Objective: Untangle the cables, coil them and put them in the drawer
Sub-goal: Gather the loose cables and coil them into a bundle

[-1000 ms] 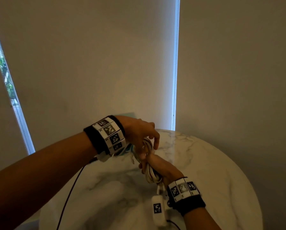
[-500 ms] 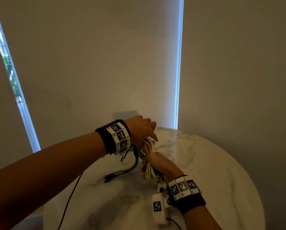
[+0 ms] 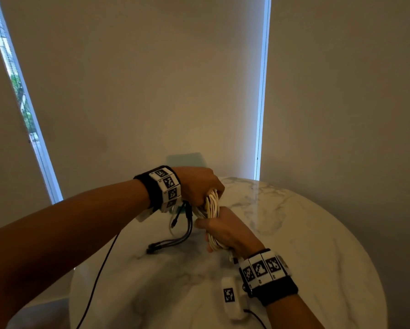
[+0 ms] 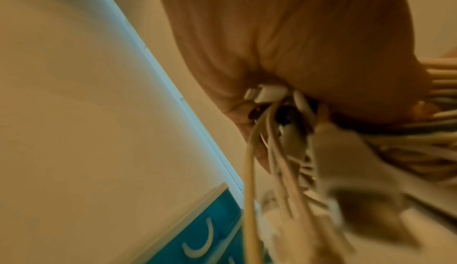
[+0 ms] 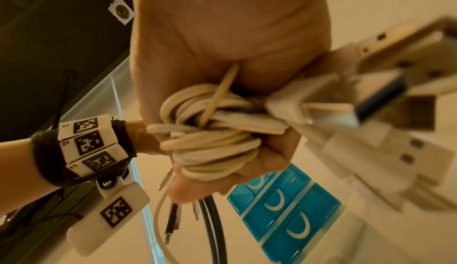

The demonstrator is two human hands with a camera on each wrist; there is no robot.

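A coil of white cables (image 3: 211,205) is held upright above the marble table (image 3: 306,233). My left hand (image 3: 199,186) grips its top end and my right hand (image 3: 227,233) grips its lower end. Dark cables (image 3: 175,241) hang from under the left hand, and their plugs lie on the table. In the right wrist view the white coil (image 5: 210,141) sits in my right hand's (image 5: 222,33) fist, with several USB plugs (image 5: 371,92) sticking out beside it. In the left wrist view loose cable ends (image 4: 272,151) hang below my left hand (image 4: 296,53). The blue drawer unit (image 5: 284,209) stands behind the table.
The round table stands in a corner, with closed blinds (image 3: 151,91) behind it. The drawer unit's teal top (image 3: 187,160) shows just past my left hand. A thin black wire (image 3: 99,276) runs from my left wrist over the table's left edge.
My left hand has closed round the top of the white coil. The dark cables have dropped into view below it, and their ends now rest on the table.
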